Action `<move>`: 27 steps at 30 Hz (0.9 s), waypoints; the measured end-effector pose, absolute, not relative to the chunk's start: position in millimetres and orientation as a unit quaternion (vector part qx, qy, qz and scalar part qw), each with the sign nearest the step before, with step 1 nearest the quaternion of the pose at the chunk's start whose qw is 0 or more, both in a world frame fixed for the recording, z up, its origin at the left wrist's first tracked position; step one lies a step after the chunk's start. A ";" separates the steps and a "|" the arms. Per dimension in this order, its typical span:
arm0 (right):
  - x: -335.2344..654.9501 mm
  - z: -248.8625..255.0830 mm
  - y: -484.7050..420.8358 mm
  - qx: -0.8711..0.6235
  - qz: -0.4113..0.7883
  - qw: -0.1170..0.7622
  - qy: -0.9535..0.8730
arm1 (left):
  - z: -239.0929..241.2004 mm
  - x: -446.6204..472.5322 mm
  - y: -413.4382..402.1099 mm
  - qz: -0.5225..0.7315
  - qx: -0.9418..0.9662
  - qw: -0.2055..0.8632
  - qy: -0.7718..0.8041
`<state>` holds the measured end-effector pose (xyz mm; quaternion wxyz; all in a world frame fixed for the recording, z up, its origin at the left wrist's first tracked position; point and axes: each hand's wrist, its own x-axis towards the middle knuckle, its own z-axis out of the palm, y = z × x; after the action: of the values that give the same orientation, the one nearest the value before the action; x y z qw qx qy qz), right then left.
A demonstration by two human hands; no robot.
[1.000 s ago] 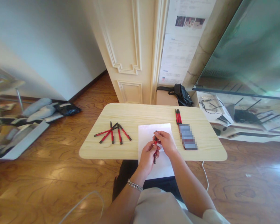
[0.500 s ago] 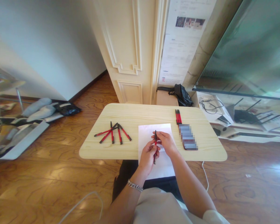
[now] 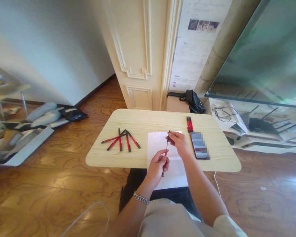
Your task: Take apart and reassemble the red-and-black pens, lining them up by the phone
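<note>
- Your left hand (image 3: 158,164) is closing its fingers around the red barrel of a pen (image 3: 165,153), near the middle of the desk's near edge.
- Your right hand (image 3: 179,142) is pinching the pen's black tip piece (image 3: 168,138) between thumb and fingers, farther from you than the left.
- The tip piece is standing apart from the barrel, and a thin dark rod is showing between them.
- Both hands are working above a white sheet of paper (image 3: 174,172), which is hanging over the near edge of the desk (image 3: 138,160).
- Five red and black pens (image 3: 120,144) are lying in a loose fan toward the desk's left edge, some crossing or touching near their far ends.
- Three more pens (image 3: 189,124) are lying side by side near the far right corner.
- A phone (image 3: 199,146) is resting just on the near side of those three, its screen blurred out; you cannot tell whether they are touching.
- A chain bracelet (image 3: 141,198) is circling your left wrist.
</note>
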<state>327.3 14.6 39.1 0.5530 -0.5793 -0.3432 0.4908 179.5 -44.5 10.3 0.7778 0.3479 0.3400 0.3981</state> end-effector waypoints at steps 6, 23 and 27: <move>331.9 33.5 25.5 -0.623 0.422 0.535 -0.383 | 9.9 163.9 -48.4 0.409 0.332 0.777 0.346; 293.4 21.9 2.0 -0.715 0.231 0.341 -0.565 | 11.2 160.0 -41.6 0.442 0.300 0.770 0.349; 299.6 27.7 -4.2 -0.655 0.346 0.418 -0.526 | 11.6 165.7 -42.1 0.430 0.300 0.772 0.358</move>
<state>299.6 -4.2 27.7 0.4177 -0.6550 -0.5259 0.3464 165.7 -42.1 11.6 0.7723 0.3002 0.3579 0.4304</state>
